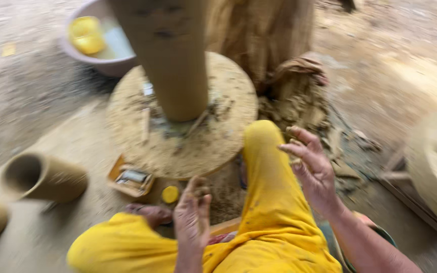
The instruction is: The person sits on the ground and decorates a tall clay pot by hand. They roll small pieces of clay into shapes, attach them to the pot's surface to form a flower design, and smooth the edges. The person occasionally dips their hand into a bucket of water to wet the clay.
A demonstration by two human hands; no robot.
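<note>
Matt clay cylinder (170,55) on rough, clay-crusted wheel disc (223,126); hands (192,217) mud-smeared

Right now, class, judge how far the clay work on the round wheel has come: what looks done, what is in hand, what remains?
Done: a tall brown clay cylinder stands on the round clay-spattered wheel, and another hollow clay cylinder lies on the ground. In hand: nothing; the clay-smeared left hand and right hand are open above the yellow-trousered knees. Left: a heap of raw clay beside the wheel looks unused.
</note>
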